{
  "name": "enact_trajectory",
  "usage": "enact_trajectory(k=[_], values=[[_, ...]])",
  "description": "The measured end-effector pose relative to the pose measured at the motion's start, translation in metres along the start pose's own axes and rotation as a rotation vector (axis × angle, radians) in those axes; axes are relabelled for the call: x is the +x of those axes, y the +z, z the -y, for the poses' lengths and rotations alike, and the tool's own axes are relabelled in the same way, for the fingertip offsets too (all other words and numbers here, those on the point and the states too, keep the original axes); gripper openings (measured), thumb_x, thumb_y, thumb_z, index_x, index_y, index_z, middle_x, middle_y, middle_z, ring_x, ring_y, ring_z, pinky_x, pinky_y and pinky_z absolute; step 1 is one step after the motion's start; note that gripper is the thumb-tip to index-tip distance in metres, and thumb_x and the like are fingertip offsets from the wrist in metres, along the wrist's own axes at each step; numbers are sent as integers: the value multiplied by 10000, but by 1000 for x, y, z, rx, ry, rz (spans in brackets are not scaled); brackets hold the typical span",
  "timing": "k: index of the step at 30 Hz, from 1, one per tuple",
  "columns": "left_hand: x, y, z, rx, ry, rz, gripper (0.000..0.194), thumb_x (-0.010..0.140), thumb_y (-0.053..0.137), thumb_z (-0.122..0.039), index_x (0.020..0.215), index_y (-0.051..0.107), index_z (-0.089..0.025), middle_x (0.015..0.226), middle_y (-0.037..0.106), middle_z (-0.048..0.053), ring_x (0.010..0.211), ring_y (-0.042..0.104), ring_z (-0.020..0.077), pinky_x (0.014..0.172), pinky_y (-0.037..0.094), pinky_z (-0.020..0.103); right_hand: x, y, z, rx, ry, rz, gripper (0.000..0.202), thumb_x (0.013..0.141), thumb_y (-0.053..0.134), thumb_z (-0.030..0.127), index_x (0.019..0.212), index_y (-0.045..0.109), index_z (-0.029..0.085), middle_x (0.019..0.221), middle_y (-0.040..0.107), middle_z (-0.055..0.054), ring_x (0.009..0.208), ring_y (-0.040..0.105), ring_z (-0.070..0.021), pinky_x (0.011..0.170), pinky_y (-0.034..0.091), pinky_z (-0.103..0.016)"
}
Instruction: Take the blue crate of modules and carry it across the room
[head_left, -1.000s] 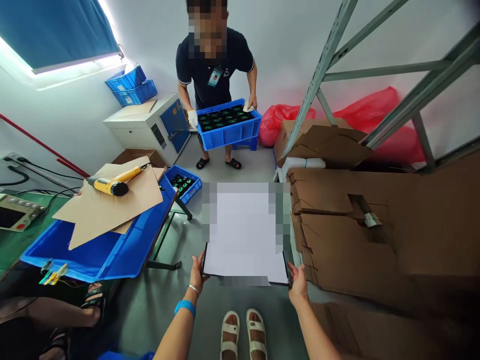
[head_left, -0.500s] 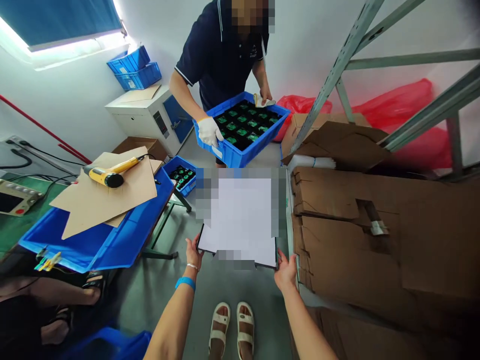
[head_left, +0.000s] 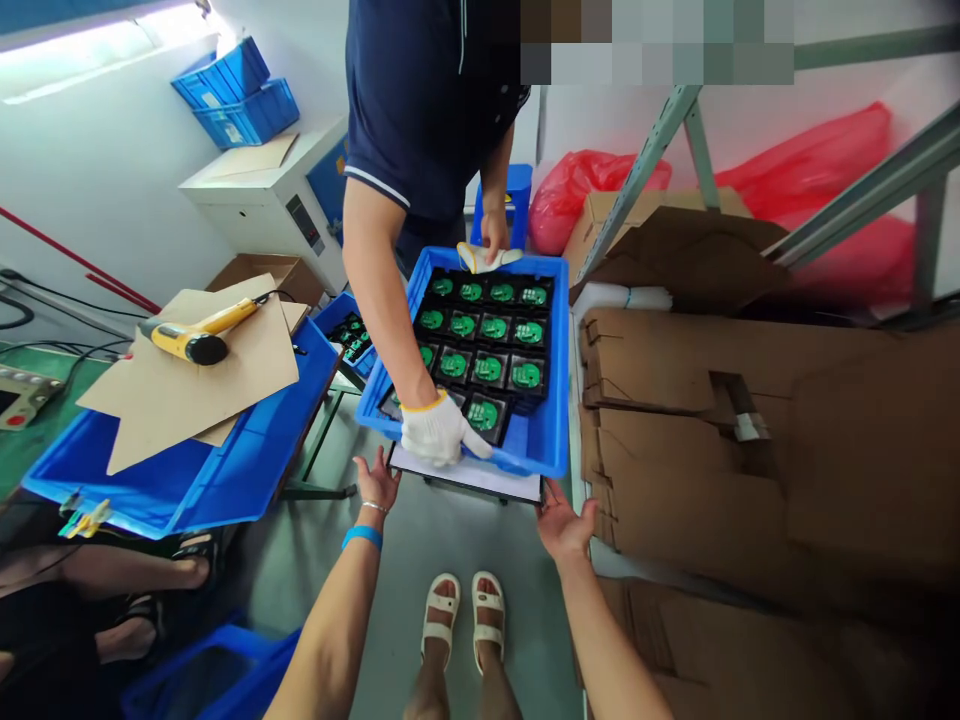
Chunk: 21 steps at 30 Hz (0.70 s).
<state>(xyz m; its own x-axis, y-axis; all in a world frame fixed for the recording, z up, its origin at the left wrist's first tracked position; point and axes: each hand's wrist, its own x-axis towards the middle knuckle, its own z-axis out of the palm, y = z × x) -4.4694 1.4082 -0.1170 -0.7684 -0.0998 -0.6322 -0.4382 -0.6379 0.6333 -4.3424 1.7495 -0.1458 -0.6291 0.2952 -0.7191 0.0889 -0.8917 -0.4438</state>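
My left hand [head_left: 376, 482] and my right hand [head_left: 564, 524] hold up a flat board with a white sheet [head_left: 480, 478] by its near corners, palms under its edge. A co-worker in a dark shirt sets a blue crate [head_left: 544, 440] full of green and black parts [head_left: 487, 350] on top of the board. The co-worker's white-gloved hand [head_left: 439, 432] grips the crate's near rim, right beside my left hand; the other hand [head_left: 493, 232] holds the far rim with a glove. My feet in white sandals [head_left: 461, 620] stand below.
A big blue bin [head_left: 225, 470] with cardboard sheets and a yellow tool [head_left: 191, 338] sits at my left. Stacked flat cartons [head_left: 750, 440] and a metal rack [head_left: 652, 160] fill the right. Red bags, a white machine [head_left: 262, 205] and more blue crates stand behind. A seated person's feet are at lower left.
The co-worker stepped close and lowered the blue crate onto the board that I hold. My hands shifted slightly under its near edge.
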Motion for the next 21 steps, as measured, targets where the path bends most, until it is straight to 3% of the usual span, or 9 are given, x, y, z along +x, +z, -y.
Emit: enact_trajectory(k=[5,11,14,17,21], values=[[5,-13,0,-16,-4,157,909,754,223,-886,1261,609,-237,1419,545,80,1384,395,280,1086,387,422,2,-13,0,91,-39,31,796,682,297,904,975,649,253,887,750,-38,847,682,-200,772,541,-372],[1,-17,-3,48,-20,112,866,781,216,-862,1189,650,-233,1358,582,84,1334,435,271,1008,431,403,-3,-30,-6,165,-38,-23,731,680,302,903,818,612,256,714,703,-14,727,666,-191,740,545,-388],[-2,-13,-4,94,-8,100,832,789,198,-854,1152,655,-260,1361,577,71,1337,428,260,1018,406,403,-3,-31,-10,132,-77,-12,706,693,317,886,825,616,260,765,714,-19,747,667,-179,751,548,-376],[-2,-9,-5,151,-4,70,681,853,246,-762,1101,655,-277,1338,584,58,1300,453,248,1008,400,414,-1,-31,-11,128,-87,-42,673,700,351,868,831,620,266,756,711,-6,730,660,-166,735,547,-357],[1,-6,-5,201,-4,-1,347,878,407,-475,1019,646,-267,1270,608,47,1192,514,227,971,422,416,2,-38,-14,91,-100,-95,604,715,391,825,756,595,258,693,690,4,735,666,-169,729,551,-363]])
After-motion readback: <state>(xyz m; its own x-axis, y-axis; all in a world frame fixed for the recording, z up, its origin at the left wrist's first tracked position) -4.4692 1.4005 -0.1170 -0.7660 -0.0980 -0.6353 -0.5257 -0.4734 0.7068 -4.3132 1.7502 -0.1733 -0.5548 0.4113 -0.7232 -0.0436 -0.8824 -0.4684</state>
